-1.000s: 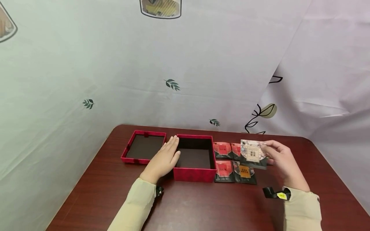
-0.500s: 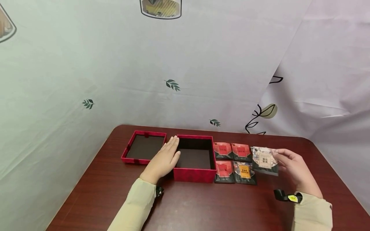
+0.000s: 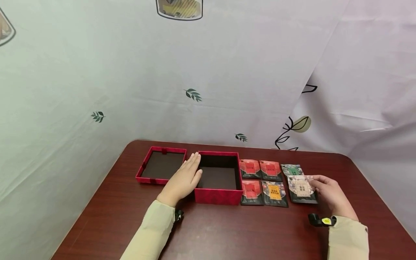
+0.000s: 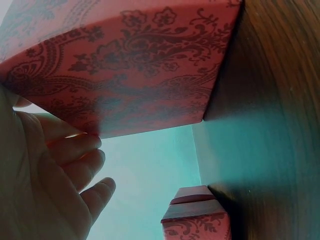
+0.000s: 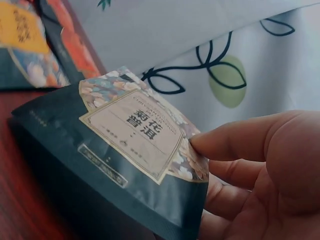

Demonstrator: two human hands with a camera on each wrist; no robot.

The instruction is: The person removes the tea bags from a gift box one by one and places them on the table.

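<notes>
My right hand (image 3: 334,196) pinches a tea bag sachet (image 3: 303,190) by its right edge, thumb on the printed face. In the right wrist view the sachet (image 5: 131,145) is tilted, with a dark lower part, a floral top and a pale label. It overlaps a green sachet (image 3: 292,169) behind it. To its left lie three red sachets (image 3: 251,191) and one with an orange label (image 3: 274,194). My left hand (image 3: 182,180) rests with straight fingers against the left side of an open red box (image 3: 218,197); the left wrist view shows the fingers at the box's patterned wall (image 4: 135,75).
A shallow red lid (image 3: 150,180) lies inside up, left of the box. All of this is on a dark reddish wooden table (image 3: 227,231). A pale printed cloth (image 3: 227,90) hangs behind the table's far edge.
My right hand has moved the pinched sachet right, then down and nearer, from above the other sachets. A red sachet and the green one have come into sight. My left hand has stayed still.
</notes>
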